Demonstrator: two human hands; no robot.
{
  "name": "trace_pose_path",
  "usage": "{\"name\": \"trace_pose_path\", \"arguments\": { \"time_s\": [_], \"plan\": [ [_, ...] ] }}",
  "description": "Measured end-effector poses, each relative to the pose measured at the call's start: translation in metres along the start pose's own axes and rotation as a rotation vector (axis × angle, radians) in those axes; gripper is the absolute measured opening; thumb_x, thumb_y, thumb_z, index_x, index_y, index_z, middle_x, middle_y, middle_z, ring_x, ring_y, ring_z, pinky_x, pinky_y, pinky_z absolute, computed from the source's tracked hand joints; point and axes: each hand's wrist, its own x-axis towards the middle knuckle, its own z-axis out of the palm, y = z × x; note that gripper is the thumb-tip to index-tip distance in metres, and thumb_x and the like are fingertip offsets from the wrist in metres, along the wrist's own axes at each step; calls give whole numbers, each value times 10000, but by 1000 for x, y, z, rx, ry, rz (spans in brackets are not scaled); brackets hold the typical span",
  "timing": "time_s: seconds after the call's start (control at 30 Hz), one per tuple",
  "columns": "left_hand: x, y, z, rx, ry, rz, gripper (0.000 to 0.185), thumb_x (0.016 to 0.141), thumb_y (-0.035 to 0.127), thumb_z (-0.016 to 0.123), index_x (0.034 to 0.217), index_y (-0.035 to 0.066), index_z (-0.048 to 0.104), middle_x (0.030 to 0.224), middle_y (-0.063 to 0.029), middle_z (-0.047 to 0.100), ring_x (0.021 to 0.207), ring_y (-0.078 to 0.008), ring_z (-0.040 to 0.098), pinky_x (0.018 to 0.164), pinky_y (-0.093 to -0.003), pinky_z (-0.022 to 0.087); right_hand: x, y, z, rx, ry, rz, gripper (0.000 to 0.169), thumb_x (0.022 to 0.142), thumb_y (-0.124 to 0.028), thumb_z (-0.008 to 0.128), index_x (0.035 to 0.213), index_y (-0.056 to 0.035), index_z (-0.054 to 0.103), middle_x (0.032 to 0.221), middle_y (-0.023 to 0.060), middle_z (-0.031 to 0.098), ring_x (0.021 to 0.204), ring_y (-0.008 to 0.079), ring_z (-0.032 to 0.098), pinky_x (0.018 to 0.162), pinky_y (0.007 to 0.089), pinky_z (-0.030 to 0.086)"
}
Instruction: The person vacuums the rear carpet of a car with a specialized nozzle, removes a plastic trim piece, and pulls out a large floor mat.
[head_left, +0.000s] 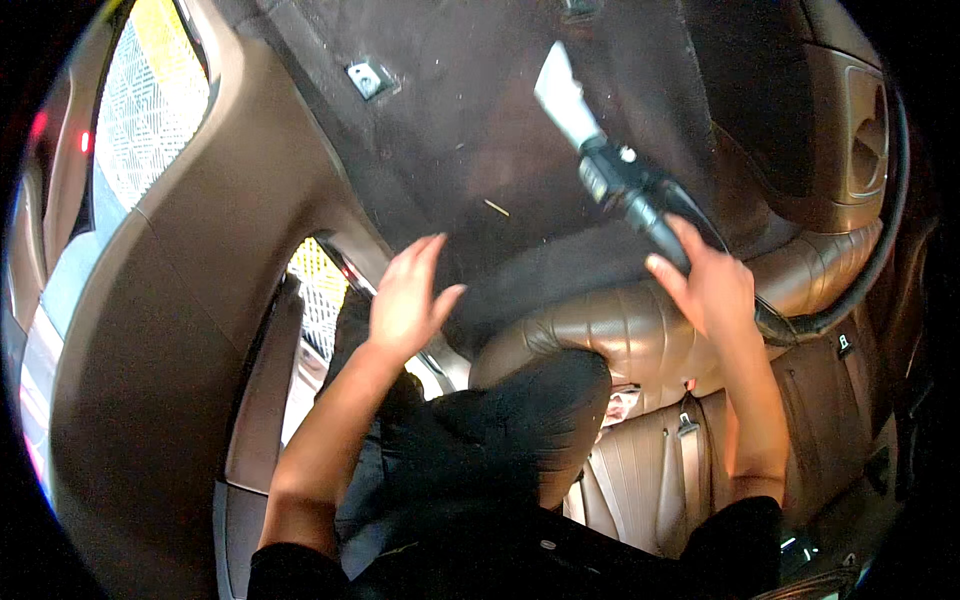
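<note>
My right hand (709, 289) grips the dark handle of an extractor vacuum wand (641, 199). Its flat, clear nozzle (564, 97) points up and left over the dark carpeted car floor (442, 157); whether it touches the carpet I cannot tell. From the handle, a black hose (896, 191) curves away at the right. My left hand (409, 296) holds nothing, thumb apart from the fingers, close to the inner edge of the door opening. A thin pale sliver (496, 208) lies on the carpet between the hands and the nozzle.
The brown leather rear seat (626, 322) is under and beside my leg, with a seat belt buckle (686, 426) on it. A brown pillar trim (187, 255) stands at left. On the floor is a metal bracket (366, 79); a console (847, 142) rises at right.
</note>
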Motion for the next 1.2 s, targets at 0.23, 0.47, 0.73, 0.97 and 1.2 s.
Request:
{"name": "trace_pose_path", "arguments": {
  "time_s": [0.23,0.47,0.73,0.97,1.2],
  "plan": [
    [-2,92,89,-30,-255,390,964,701,146,871,1580,90,480,1630,-197,462,1522,-444,414,1246,-569,372,-32,-30,34,-132,-255,-533,578,919,-616,721,1335,-216,697,724,126,755,686,317,773,621,450,591],
    [-8,105,122,-278,-129,168,818,745,34,744,1532,77,524,1613,-212,453,1510,-474,400,1247,-582,354,-28,-32,34,-223,-275,-471,592,919,-630,708,1396,-278,683,713,87,761,650,285,768,597,410,579],
    [-10,125,129,-266,-113,220,745,840,48,738,1549,86,515,1622,-193,449,1537,-430,389,1258,-575,349,-44,-28,2,-355,-394,-397,623,968,-608,669,1492,-277,602,767,74,774,701,275,775,623,416,580],
    [-14,123,111,-253,-75,187,710,833,82,756,1513,83,550,1589,-200,477,1496,-424,435,1197,-557,401,-45,-41,-4,-327,-334,-429,648,932,-595,715,1467,-241,629,771,64,766,695,262,769,619,405,574],
    [-31,126,69,-155,-37,209,710,737,140,810,1426,166,641,1533,-130,562,1433,-352,513,1130,-538,409,-61,-34,-17,-239,-228,-556,673,843,-586,787,1427,-275,666,783,49,727,706,247,738,622,390,564]
  ]
}}
